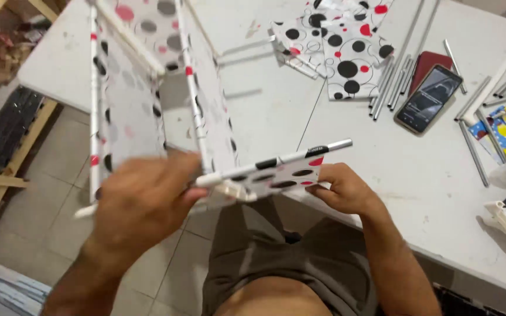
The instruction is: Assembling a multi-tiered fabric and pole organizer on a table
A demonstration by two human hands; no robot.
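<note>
I am looking down at both hands with a half-built fabric rack frame [147, 88] held up in front of me — white cloth panels printed with black, grey and red dots, stretched on thin white and metal rods. The piece that matters is the silver rod [276, 161] sleeved in the dotted fabric panel [282, 175]. Its long axis runs almost level, left to right across the view, rising slightly toward the far right, where its bare metal end pokes out past the cloth.

My left hand [142, 202] is closed around the left end of that rod, at the corner where it meets an upright of the frame and a pale plastic corner connector [235, 190]; the hand is blurred, so I cannot tell how the fingers sit. My right hand [341, 190] pinches the lower right edge of the panel, thumb and fingers curled on the cloth just under the rod. So the rod lies between the two hands, the right one nearer the free end.

On the white table [417, 175], well to the far right, lie a folded dotted cloth [341, 52], a bundle of loose metal rods [390, 82] and a smartphone [428, 98] — none near either hand.
</note>
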